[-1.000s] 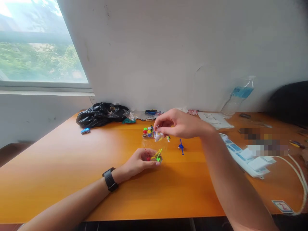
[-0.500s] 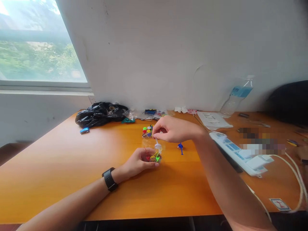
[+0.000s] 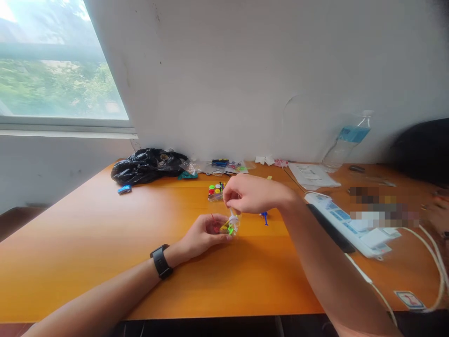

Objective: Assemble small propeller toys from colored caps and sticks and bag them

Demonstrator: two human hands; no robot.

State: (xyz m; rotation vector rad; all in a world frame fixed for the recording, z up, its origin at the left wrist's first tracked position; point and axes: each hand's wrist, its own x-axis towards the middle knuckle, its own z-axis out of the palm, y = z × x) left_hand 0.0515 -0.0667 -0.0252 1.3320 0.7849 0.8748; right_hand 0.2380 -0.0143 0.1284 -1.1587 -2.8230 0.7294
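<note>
My left hand (image 3: 200, 233), a black watch on its wrist, lies on the table and is closed around a small clear container (image 3: 237, 230). Red, yellow and green plastic pieces show inside it. Just above, my right hand (image 3: 242, 193) pinches a white stick-like plastic piece (image 3: 233, 219) with a round, flat part. Its lower end is at the container's opening, among the coloured pieces. A similar blue plastic piece (image 3: 265, 218) lies to the right on the table. Behind my right hand sits a group of coloured round pieces (image 3: 214, 191), partly hidden by the fingers.
At the back are a black plastic bag (image 3: 143, 169), clear packets (image 3: 205, 167) and papers (image 3: 311, 175). A clear bottle (image 3: 345, 145) leans by the wall. To the right lies a power strip (image 3: 342, 219) with cables. Another person's hand (image 3: 437, 209) shows at the right edge.
My right hand has moved slightly down, bringing the white piece to the container among the coloured pieces. Another person's hand shows more at the right edge. My left hand stays nearly still.
</note>
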